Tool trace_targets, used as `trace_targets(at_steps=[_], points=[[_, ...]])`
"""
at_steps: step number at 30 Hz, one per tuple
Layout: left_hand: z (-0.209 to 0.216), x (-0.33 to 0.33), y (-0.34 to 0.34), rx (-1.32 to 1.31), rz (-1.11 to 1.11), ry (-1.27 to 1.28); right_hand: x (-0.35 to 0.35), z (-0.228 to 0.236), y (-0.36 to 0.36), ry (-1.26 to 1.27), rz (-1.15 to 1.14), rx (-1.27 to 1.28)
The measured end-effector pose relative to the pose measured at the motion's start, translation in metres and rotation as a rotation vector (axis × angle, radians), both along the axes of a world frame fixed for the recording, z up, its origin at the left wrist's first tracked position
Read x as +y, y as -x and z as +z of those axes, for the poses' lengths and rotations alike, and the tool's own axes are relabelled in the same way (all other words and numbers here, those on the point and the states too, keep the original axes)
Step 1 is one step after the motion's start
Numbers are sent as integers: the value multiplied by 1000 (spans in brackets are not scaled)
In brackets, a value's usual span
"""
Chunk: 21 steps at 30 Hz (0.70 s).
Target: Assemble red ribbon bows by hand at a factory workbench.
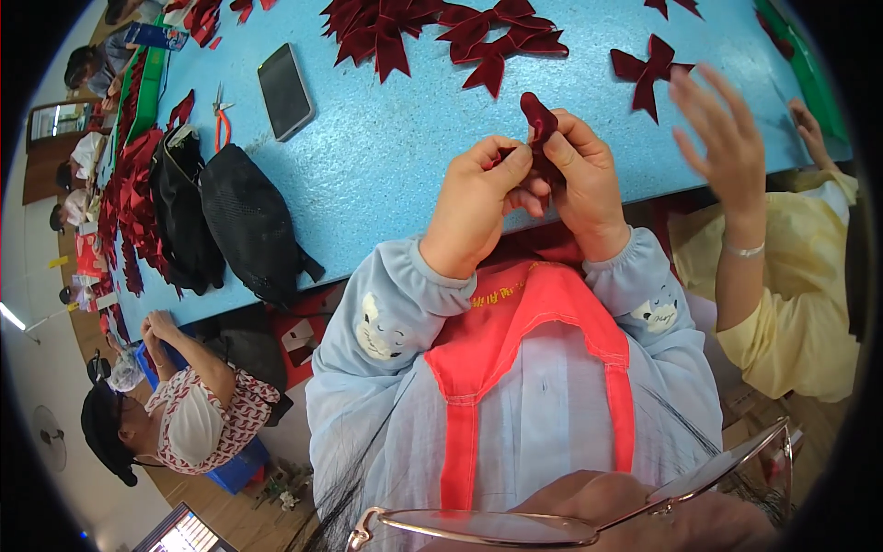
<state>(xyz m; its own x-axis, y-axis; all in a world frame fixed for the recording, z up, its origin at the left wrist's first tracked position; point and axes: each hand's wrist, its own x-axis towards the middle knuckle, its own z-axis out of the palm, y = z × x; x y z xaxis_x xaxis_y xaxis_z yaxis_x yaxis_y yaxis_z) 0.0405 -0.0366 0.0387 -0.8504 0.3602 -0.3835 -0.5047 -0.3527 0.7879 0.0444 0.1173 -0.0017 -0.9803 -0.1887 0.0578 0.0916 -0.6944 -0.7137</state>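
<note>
Gold-rimmed eyeglasses (515,530) lay nearest the camera, across the bottom of the view. Beyond them, the speckled blue table (359,184) took up the most room, and a co-worker's yellow sleeve (782,290) came in on the right. A red apron (524,299) covered the wearer's chest. A heap of dark red velvet bows (382,28) lay at the table's far side; a black mesh pouch (248,216) rested at the near left edge. A smartphone (286,91) lay left of the heap, a lone velvet bow (651,69) well to the right, and orange-handled pliers (222,124) just left of the phone. Smallest was the folded velvet ribbon (538,115), between the wearer's two hands near the table's front edge.

The fold looked liable to spring open or twist if either pinch slackened or the hands pulled unevenly. The co-worker's blurred hand (731,138), raised nearby, could have jostled the work by swinging inward.

The left hand (478,202) angled inward, thumb and bent forefinger clamped on one part of the ribbon. The right hand (589,189) leaned toward it, thumb pressing the ribbon against its fingers below the upright loop. Whether the lower fingertips touched could not be told.
</note>
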Motion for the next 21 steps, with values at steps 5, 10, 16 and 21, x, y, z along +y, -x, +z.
trace_targets(at_steps=[5,10,16,21], points=[[-3,-4,1,-317,-25,-239,2,1,-1,53,35,-60],[-7,-1,-3,-61,1,-31,1,3,1,-87,-12,-190],[-11,-5,-8,414,10,578,-1,4,0,-484,-162,-161],[-13,-2,-9,347,-12,463,2,4,-7,-744,-336,217]])
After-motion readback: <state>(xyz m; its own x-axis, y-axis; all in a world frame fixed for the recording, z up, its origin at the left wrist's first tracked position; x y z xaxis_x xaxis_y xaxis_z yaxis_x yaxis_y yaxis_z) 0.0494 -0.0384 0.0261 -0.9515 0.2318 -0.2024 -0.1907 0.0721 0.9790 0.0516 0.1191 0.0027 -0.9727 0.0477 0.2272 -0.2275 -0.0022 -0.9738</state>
